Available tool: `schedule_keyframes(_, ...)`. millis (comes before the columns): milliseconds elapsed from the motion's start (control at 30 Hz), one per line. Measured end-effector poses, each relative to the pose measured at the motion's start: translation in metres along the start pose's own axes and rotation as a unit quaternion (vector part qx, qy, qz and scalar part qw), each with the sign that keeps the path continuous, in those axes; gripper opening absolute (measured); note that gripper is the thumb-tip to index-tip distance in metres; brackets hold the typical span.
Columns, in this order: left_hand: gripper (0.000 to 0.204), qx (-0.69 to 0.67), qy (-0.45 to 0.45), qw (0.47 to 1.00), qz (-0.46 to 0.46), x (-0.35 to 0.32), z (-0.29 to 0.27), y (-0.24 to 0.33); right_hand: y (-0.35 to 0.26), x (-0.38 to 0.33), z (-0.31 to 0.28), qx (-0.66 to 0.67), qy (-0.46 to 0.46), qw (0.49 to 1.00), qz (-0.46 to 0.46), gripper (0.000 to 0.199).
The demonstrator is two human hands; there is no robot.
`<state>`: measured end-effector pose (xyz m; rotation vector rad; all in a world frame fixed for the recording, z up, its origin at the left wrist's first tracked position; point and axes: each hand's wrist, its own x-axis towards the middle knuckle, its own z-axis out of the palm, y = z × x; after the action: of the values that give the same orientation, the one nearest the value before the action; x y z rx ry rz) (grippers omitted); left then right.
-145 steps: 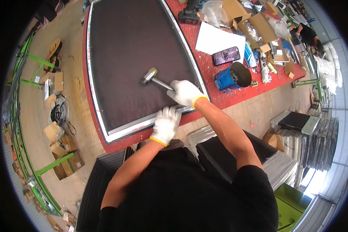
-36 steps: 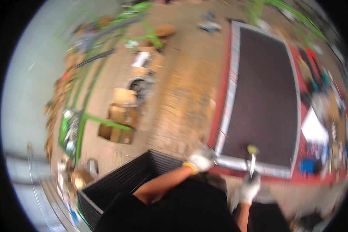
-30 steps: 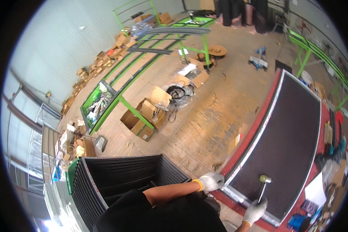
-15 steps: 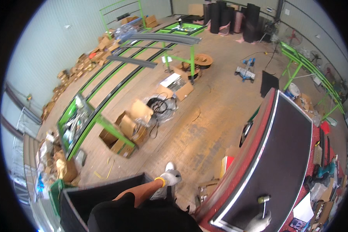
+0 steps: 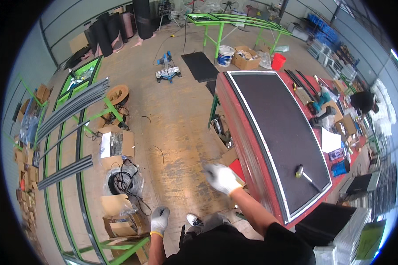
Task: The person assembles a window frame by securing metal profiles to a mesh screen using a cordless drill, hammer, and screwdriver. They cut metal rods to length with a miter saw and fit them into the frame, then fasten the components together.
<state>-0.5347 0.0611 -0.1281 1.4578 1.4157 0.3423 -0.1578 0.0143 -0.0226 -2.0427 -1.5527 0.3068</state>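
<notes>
My right hand (image 5: 224, 178), in a white work glove with greyish fingers, hovers over the floor left of the red workbench (image 5: 247, 132). Its fingers are a little blurred but look apart, and nothing shows in them. Lower and to the left, my left hand (image 5: 159, 221) hangs in a grey-white glove with a yellow cuff, its fingers curled together around nothing visible. On the bench lies a dark panel (image 5: 281, 119) with a pale border. A small mallet (image 5: 300, 171) with a light handle rests on the panel, apart from both hands.
Cordless drills (image 5: 325, 115), white paper (image 5: 331, 141) and a blue roll-like item (image 5: 340, 168) lie along the bench's right side. Cardboard boxes (image 5: 121, 143) and coiled black cable (image 5: 124, 181) stand left. A green frame (image 5: 82, 185) carries grey strips. A mitre saw (image 5: 168, 73) sits ahead.
The view has swung right, toward the bench. My right hand has let go of the mallet, left it lying on the panel, and moved left off the bench. My left hand hangs low.
</notes>
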Motion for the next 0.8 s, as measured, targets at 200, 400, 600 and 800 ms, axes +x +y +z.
schedule_keyframes(200, 0.038, -0.051, 0.043, 0.986, -0.151, -0.004, -0.041, -0.041, -0.093, 0.134, 0.087, 0.038, -0.104, 0.980, -0.162, 0.029)
schedule_keyframes(400, 0.042, -0.110, 0.135, 0.961, -0.214, 0.039, -0.062, -0.004, -0.153, 0.343, 0.195, -0.050, -0.093, 0.952, -0.286, 0.028)
schedule_keyframes(600, 0.042, -0.180, 0.207, 0.917, -0.290, 0.133, -0.076, 0.034, -0.267, 0.576, 0.293, -0.097, 0.011, 0.917, -0.387, 0.023)
schedule_keyframes(800, 0.044, -0.147, 0.206, 0.929, -0.270, 0.215, -0.112, 0.110, -0.321, 0.671, 0.342, -0.252, -0.069, 0.865, -0.428, 0.017)
